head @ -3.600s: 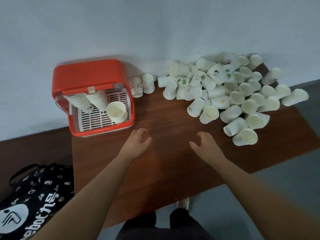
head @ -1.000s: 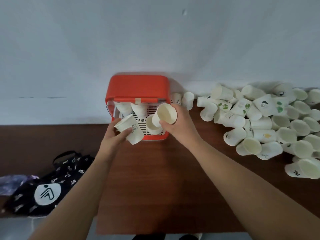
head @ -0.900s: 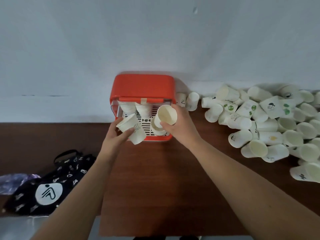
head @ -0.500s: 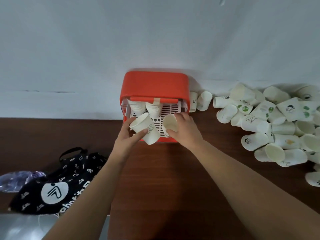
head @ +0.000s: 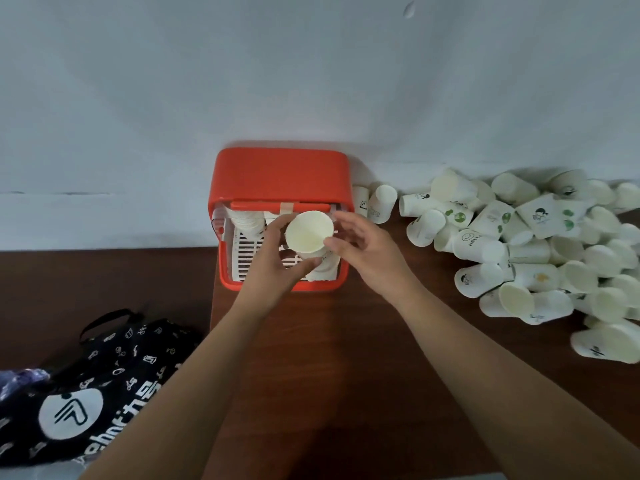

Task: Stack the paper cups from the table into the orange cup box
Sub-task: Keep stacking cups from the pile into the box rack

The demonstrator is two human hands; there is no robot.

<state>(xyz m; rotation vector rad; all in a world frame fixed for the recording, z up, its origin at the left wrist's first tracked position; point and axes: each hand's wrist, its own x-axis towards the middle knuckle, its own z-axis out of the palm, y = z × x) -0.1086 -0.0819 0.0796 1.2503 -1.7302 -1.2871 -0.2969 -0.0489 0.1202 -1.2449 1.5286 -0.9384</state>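
The orange cup box (head: 279,174) stands at the table's back left against the wall, its white slotted tray facing me. My left hand (head: 273,268) grips a white paper cup (head: 309,232) over the tray, mouth towards me, seated on the stack of cups at the box's right side. My right hand (head: 367,251) hovers just right of that cup, fingers spread and holding nothing; a fingertip is at its rim. Another stack of cups (head: 246,223) sits in the box's left side. A big pile of loose paper cups (head: 540,251) lies on the table to the right.
The brown wooden table (head: 346,358) ends at the wall behind and at a left edge below the box. A black printed bag (head: 90,393) lies lower left, off the table. Two cups (head: 375,204) stand right beside the box.
My right hand set its cup into the box and let go. My left hand moved its cup rightward from the box's front left onto the right stack. The view shifted left.
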